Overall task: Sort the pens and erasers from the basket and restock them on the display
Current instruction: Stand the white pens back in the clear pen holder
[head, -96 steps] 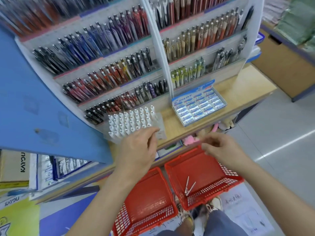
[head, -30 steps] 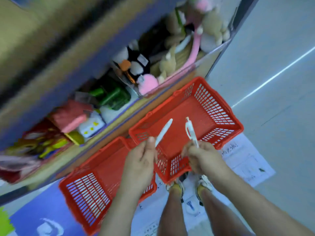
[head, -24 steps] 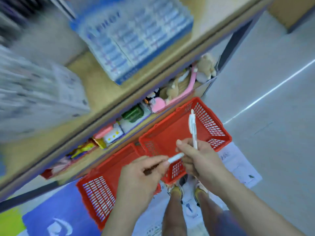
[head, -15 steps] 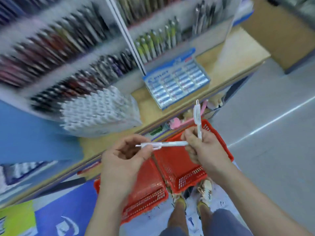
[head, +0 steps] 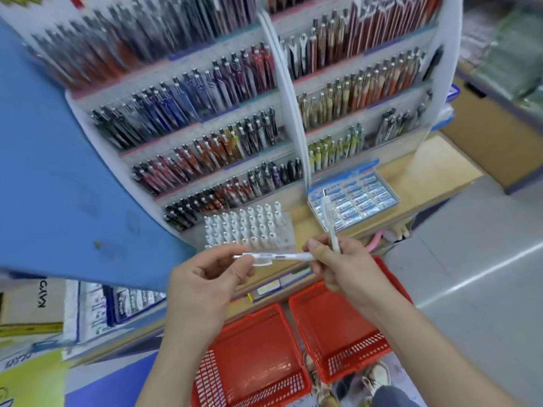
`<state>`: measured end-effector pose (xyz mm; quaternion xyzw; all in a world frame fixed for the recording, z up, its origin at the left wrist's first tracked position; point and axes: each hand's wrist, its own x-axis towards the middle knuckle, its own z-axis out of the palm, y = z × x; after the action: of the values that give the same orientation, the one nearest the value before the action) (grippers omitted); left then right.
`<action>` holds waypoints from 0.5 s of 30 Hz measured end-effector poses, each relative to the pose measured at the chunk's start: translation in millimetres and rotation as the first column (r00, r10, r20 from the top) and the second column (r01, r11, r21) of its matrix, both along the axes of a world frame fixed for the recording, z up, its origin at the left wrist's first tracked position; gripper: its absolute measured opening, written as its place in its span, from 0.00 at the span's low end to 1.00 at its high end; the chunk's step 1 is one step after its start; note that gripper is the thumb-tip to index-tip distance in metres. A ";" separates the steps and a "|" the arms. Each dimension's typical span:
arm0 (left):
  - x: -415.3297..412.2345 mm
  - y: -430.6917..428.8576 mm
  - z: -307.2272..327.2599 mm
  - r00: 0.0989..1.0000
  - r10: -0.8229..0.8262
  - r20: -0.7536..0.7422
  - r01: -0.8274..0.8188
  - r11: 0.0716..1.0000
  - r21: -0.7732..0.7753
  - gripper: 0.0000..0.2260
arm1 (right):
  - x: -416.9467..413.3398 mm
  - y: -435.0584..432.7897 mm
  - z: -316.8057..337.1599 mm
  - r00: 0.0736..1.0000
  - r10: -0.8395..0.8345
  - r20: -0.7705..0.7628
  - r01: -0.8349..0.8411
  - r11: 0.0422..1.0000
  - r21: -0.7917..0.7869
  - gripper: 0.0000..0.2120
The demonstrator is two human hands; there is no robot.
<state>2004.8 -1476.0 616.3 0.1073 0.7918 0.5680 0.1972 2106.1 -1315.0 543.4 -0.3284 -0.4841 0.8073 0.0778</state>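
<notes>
My left hand [head: 202,277] pinches one end of a white pen [head: 282,256] that lies level between both hands. My right hand [head: 343,262] touches that pen's other end with its thumb and grips a second white pen [head: 329,218] that stands upright. Both hands hover in front of a clear tray of white pens [head: 249,227] on the wooden shelf. A blue box of erasers [head: 355,198] sits to the right of that tray. Two red baskets [head: 252,359] [head: 338,327] stand on the floor below my hands, and both look empty.
A tall white pen display [head: 223,127] with several rows of coloured pens rises behind the tray. A blue panel [head: 53,171] fills the left side. Boxes and packets sit on a lower shelf at the left [head: 97,306]. Grey floor [head: 476,289] lies at the right.
I took two white pens out of the right basket, one in each hand, and lifted them to shelf height. The view swung up from the baskets to the display.
</notes>
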 end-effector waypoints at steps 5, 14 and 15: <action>-23.4 -0.7 13.1 0.984 0.018 -0.179 -0.035 0.995 -0.094 0.09 | -18.9 -4.6 -14.4 0.978 -0.107 0.178 0.063 0.969 0.238 0.09; -38.4 37.2 -3.6 0.883 -0.217 -0.415 0.108 0.957 -0.270 0.01 | -50.0 8.5 -43.3 0.944 -0.100 0.314 -0.005 0.948 0.319 0.06; -39.2 40.9 -7.7 0.862 -0.249 -0.442 0.122 0.948 -0.295 0.02 | -51.6 8.5 -46.9 0.940 -0.093 0.329 -0.018 0.947 0.321 0.06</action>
<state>1965.6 -1435.2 608.5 0.2927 0.8683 0.3953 0.0642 2054.4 -1306.5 496.5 -0.4550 -0.6079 0.6479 0.0607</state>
